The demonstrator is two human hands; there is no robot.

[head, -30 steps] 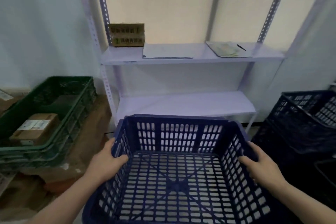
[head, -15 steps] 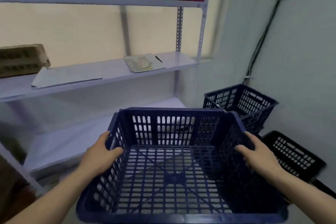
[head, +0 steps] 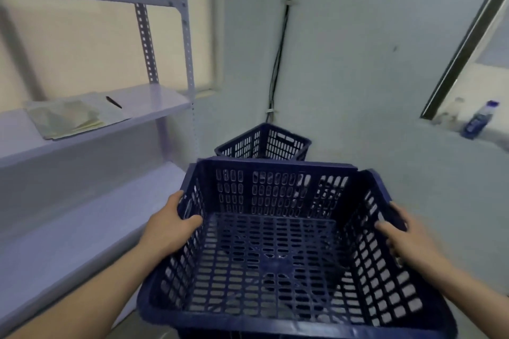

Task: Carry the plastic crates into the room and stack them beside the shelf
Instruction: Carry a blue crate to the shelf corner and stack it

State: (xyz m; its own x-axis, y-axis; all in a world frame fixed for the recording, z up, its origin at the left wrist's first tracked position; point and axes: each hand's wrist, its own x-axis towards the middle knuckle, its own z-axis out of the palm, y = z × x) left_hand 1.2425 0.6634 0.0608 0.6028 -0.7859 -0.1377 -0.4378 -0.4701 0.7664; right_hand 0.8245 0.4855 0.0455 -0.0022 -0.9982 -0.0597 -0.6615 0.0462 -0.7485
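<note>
Head view: our left grip and right grip clasp the blue crate; a corner crate sits beside the shelf, so stacking this one remains.

So the view's swung round to the right: the shelf has slid over to the left edge, and the green crate and cardboard box are out of sight now. The carried crate now lines up with the dark crate in the corner (it was off to the right before). A bottle has popped in at far right.
</note>
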